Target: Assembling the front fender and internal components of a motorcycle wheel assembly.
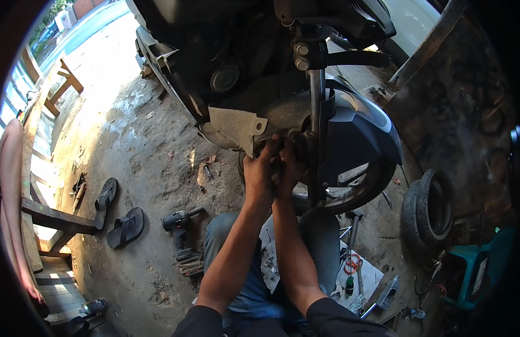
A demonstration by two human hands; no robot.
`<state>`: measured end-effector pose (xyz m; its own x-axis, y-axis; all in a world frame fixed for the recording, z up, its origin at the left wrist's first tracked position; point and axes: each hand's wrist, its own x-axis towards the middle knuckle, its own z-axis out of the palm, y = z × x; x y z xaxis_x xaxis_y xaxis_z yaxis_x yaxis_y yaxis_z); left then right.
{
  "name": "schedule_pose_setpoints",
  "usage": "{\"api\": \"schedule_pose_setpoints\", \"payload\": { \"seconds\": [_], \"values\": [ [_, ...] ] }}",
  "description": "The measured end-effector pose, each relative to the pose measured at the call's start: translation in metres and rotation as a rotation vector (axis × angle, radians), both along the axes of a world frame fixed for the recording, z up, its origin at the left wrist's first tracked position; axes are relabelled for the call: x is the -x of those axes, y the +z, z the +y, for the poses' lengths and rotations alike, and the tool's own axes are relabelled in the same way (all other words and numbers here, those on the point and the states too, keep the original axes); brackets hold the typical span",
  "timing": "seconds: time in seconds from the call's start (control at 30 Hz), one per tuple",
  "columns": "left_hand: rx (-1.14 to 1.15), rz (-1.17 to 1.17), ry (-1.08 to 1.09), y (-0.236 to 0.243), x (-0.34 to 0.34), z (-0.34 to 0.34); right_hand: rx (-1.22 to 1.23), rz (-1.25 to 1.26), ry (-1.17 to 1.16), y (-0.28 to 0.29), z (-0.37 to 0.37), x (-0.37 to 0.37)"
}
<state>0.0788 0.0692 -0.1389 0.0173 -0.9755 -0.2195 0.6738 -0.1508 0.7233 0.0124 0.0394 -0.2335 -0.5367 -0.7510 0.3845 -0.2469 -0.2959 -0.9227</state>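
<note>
Your left hand [260, 171] and right hand [289, 165] press together at the motorcycle's front wheel [349, 194], fingers curled on something hidden behind the fork leg [315, 112]. The fender [355, 129] crowds them from above. A cordless drill [178, 222] and sandals [117, 213] lie on the dirt floor [136, 140] to your left.

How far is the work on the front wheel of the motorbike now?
Tools already lie out, and a cordless drill rests unused on the ground. The left hand and right hand press together at the front wheel, which remains mounted in the fork.
</note>
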Motion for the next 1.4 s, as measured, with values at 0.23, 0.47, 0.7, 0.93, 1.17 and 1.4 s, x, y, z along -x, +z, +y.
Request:
{"api": "schedule_pose_setpoints", "payload": {
  "seconds": [0.23, 0.47, 0.7, 0.93, 1.17, 1.4],
  "values": [
    [0.034, 0.080, -0.100, -0.002, 0.000, 0.001, 0.010, -0.727, 0.432, 0.022, 0.005, 0.013],
    [0.036, 0.115, -0.037, -0.003, 0.001, 0.003, -0.043, -0.825, 0.405, 0.056, 0.021, 0.000],
    [-0.010, 0.079, -0.043, 0.000, 0.003, 0.002, -0.051, -0.386, 0.229, 0.024, 0.012, 0.007],
    [0.001, 0.098, -0.093, -0.001, 0.002, 0.001, 0.010, -0.752, 0.410, 0.034, 0.018, 0.008],
    [0.039, 0.047, -0.057, -0.004, 0.006, 0.003, -0.055, -0.619, 0.272, 0.045, 0.017, 0.003],
    [0.029, 0.129, -0.097, 0.001, 0.003, 0.004, 0.127, -1.227, 0.761, 0.049, 0.024, 0.007]
  ]
}}
